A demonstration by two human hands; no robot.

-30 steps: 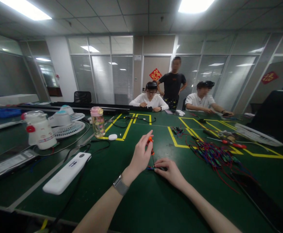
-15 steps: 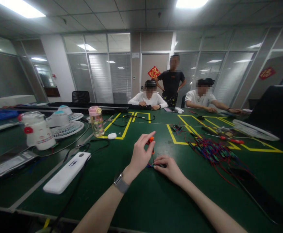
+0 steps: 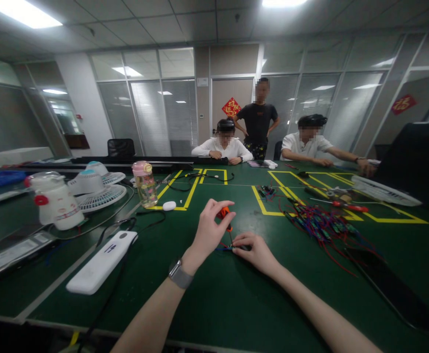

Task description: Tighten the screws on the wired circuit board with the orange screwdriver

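My left hand (image 3: 209, 230), with a watch on its wrist, pinches the orange handle of a small screwdriver (image 3: 225, 214) held upright, tip down. The tip meets a small dark component with red and blue wires (image 3: 225, 248) lying on the green table (image 3: 236, 304). My right hand (image 3: 254, 250) lies flat over that component, fingers pressed on it to hold it down.
A heap of red and blue wired parts (image 3: 321, 228) lies to the right. A white power strip (image 3: 100, 262), a white jug (image 3: 54, 198), fans (image 3: 96, 189) and a pink-lidded bottle (image 3: 144, 184) stand at left. Three people (image 3: 258, 135) are at the far end. Yellow tape (image 3: 264, 208) marks the table.
My left forefinger has curled down onto the screwdriver handle. The view has shifted slightly; both hands stay in place.
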